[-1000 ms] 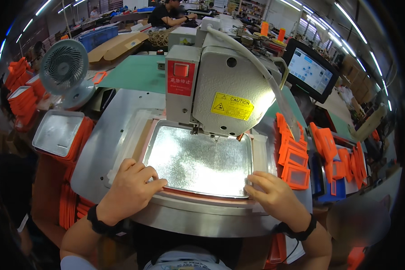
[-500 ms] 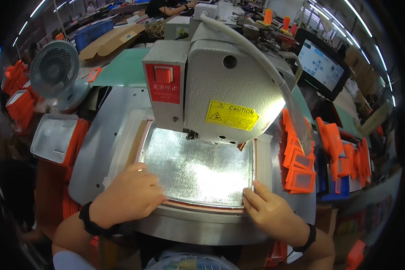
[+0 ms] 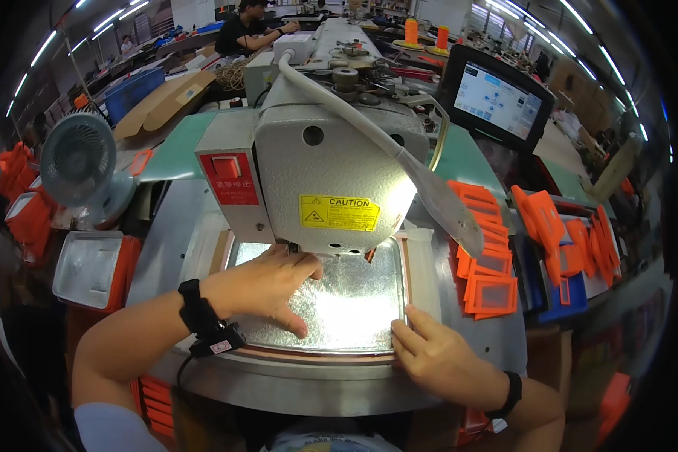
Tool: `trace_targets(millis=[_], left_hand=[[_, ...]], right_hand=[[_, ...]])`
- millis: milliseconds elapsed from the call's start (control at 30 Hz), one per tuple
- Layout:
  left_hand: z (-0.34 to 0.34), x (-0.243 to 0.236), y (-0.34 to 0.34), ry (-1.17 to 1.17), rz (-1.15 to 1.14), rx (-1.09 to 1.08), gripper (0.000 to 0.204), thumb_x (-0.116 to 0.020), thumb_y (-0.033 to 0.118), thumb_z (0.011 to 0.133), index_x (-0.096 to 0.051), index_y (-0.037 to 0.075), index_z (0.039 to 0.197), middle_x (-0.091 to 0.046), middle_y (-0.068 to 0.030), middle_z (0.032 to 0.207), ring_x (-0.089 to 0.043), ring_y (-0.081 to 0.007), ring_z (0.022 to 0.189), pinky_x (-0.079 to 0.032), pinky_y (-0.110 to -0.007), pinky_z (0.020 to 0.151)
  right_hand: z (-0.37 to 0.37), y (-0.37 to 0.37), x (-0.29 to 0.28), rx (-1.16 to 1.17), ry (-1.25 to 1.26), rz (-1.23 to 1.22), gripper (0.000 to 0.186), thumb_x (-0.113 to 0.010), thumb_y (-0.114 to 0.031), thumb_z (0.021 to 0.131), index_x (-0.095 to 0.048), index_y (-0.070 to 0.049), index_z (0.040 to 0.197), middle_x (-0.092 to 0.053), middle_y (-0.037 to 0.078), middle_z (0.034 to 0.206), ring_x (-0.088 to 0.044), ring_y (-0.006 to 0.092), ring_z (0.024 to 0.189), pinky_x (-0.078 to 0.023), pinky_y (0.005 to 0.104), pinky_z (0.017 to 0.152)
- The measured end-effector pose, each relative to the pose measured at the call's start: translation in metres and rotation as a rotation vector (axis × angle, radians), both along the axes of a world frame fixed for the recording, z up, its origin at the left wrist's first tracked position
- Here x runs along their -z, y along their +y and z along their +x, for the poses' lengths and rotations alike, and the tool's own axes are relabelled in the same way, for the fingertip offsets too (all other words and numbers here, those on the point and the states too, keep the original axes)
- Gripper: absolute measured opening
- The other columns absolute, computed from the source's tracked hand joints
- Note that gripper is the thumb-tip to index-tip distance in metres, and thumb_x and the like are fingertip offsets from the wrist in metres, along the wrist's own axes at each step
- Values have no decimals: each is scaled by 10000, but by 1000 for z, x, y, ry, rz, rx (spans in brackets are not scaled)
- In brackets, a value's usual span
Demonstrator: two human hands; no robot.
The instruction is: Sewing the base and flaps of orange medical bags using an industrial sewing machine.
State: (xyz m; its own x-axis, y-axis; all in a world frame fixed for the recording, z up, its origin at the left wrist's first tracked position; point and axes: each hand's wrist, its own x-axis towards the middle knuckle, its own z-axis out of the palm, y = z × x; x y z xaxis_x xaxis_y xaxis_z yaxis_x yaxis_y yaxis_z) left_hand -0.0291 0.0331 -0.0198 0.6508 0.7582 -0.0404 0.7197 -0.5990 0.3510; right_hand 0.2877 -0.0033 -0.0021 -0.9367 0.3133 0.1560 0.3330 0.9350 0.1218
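A shiny silver panel [image 3: 346, 301] with a raised rim lies flat inside a thin brown border, under the head of a grey sewing machine [image 3: 339, 166]. My left hand [image 3: 267, 282] reaches over the panel's left part, thumb and forefinger spread apart. Its other fingertips are partly hidden below the machine head, close to the needle area. At the panel's right front corner, my right hand [image 3: 437, 350] has its fingers curled against the rim and closed on that edge. Both wrists wear black bands; the left one carries a small black device [image 3: 217, 339].
Orange window pouches [image 3: 490, 290] lie fanned out at right, with more in a blue tray [image 3: 565, 305]. At left stand a silver-windowed orange stack [image 3: 90, 260] and a fan [image 3: 79, 158]. A screen [image 3: 497, 98] stands behind right. Another person [image 3: 242, 30] sits far back.
My left hand has moved from the panel's front left edge up and inward, under the machine head, and its fingers have spread. The right hand stays at the right corner. The view has shifted.
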Motion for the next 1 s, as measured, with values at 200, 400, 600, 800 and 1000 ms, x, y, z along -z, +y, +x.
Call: trace_targets(millis=[200, 400, 600, 800, 1000], left_hand=[[7, -14, 8, 64, -134, -3, 839, -836, 575, 567, -521, 30, 1122, -617, -134, 1028, -569, -320, 1076, -399, -433, 931], [2, 1, -4, -13, 87, 36, 892, -836, 517, 600, -495, 14, 1253, -579, -174, 1233, -560, -338, 1173, -417, -469, 1005], [9, -3, -30, 28, 66, 19, 744, -750, 357, 787, -472, 8, 1382, -379, -241, 1476, -340, -404, 1394, -299, -496, 1139], [21, -9, -34, 9, -32, -17, 671, -763, 305, 785, -520, 35, 1350, -372, -291, 1453, -343, -480, 1362, -367, -504, 1093], [33, -28, -45, 117, -248, -108, 780, -738, 484, 802, -473, 79, 1414, -219, -323, 1524, -185, -555, 1410, -295, -653, 1080]], right_hand=[[-2, 0, 1, -14, -7, 38, 269, -588, -90, 716, -677, 98, 886, -600, 177, 906, -604, 347, 961, -496, 362, 934], [-1, -2, 1, 3, 19, 13, 268, -588, -88, 708, -672, 106, 873, -595, 181, 896, -602, 351, 960, -498, 362, 930], [0, -2, 5, 12, 33, -5, 274, -589, -91, 703, -668, 111, 871, -597, 190, 910, -596, 359, 973, -498, 370, 930], [0, -1, 4, 1, 25, 1, 284, -586, -87, 694, -668, 122, 868, -595, 201, 909, -591, 365, 978, -491, 382, 934], [0, 1, 8, -9, 36, 9, 246, -594, -91, 668, -662, 115, 784, -579, 195, 869, -591, 374, 945, -500, 380, 907]])
